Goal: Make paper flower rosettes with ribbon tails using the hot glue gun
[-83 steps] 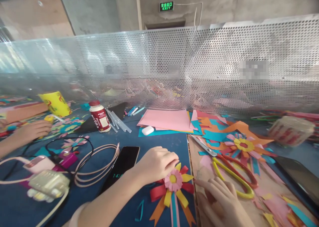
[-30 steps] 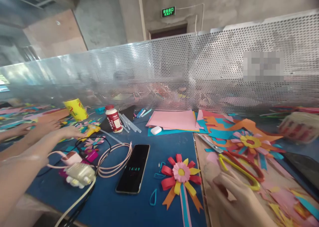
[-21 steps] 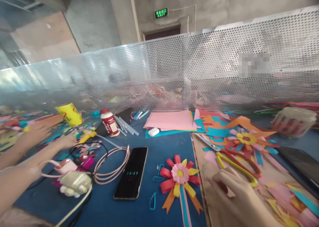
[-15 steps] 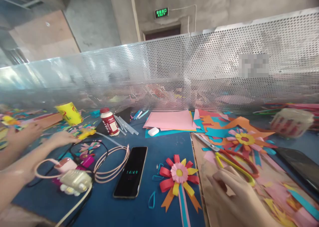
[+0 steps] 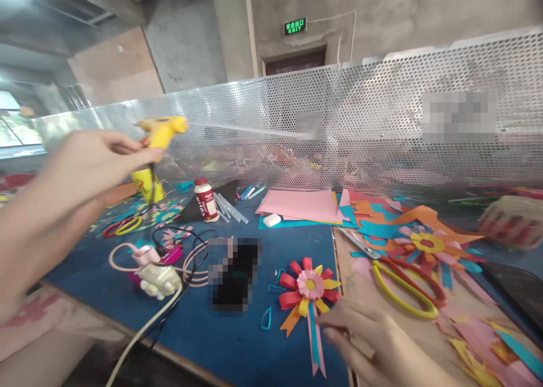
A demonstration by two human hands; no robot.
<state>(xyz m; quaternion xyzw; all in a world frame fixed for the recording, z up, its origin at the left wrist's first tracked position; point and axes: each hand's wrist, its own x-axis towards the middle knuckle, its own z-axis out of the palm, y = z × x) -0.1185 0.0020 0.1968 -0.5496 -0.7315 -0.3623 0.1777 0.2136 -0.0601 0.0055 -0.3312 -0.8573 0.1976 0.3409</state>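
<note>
My left hand (image 5: pixel 93 158) is raised at the left, fingers closed around a yellow hot glue gun (image 5: pixel 163 133). A long clear glue stick (image 5: pixel 241 129) sticks out of the gun towards the right. On the blue tabletop lies a paper flower (image 5: pixel 310 285) with red and yellow loops, a pink and yellow centre, and pink-blue ribbon tails. My right hand (image 5: pixel 369 336) is at the flower's lower right edge, thumb and fingers apart, covering one orange tail. Whether it touches the flower I cannot tell. Blue paper loops (image 5: pixel 266 318) lie left of the flower.
Scissors (image 5: pixel 407 291) and a utility knife (image 5: pixel 360 243) lie on cardboard at right. A second paper flower (image 5: pixel 426 243) sits among scraps. A phone (image 5: pixel 237 274), cables, a power plug (image 5: pixel 159 279), a bottle (image 5: pixel 206 200) and pink sheets (image 5: pixel 297 205) are around. Another person's forearm (image 5: pixel 82 220) shows left.
My left hand has lifted the glue gun off the table, with its glue stick. My right hand has moved left from beside the scissors to the flower. The view has shifted left.
</note>
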